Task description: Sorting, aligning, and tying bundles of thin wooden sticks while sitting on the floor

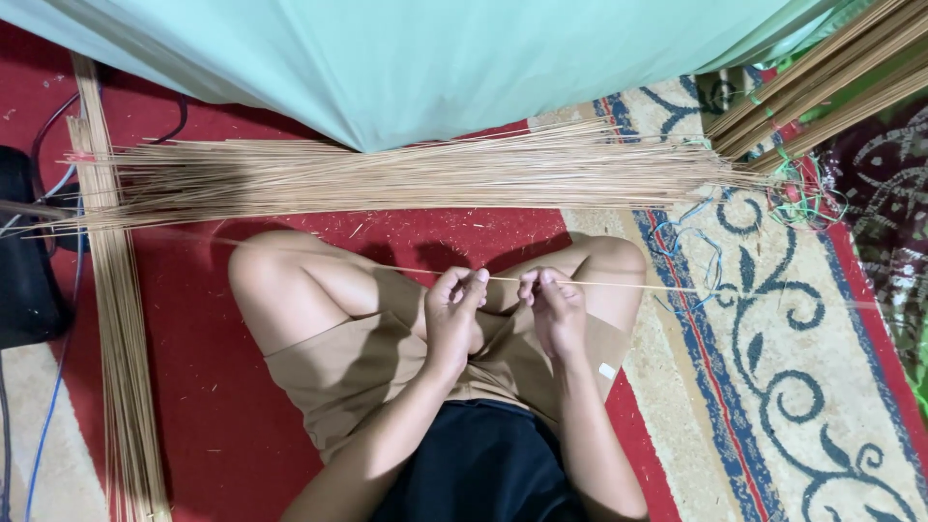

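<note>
Straw-coloured thin stick (619,284) lies level across frame centre above the knees, its long axis left to right, pinched between fingertips of left hand (454,307) and right hand (553,307).

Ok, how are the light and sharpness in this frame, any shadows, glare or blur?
Head view: even, soft light, no glare; faint shadows fall on the red mat beside the legs. The hands and the stick they pinch are sharp; the far sticks blend together a little. Slight wide-angle bending at the edges.
</note>
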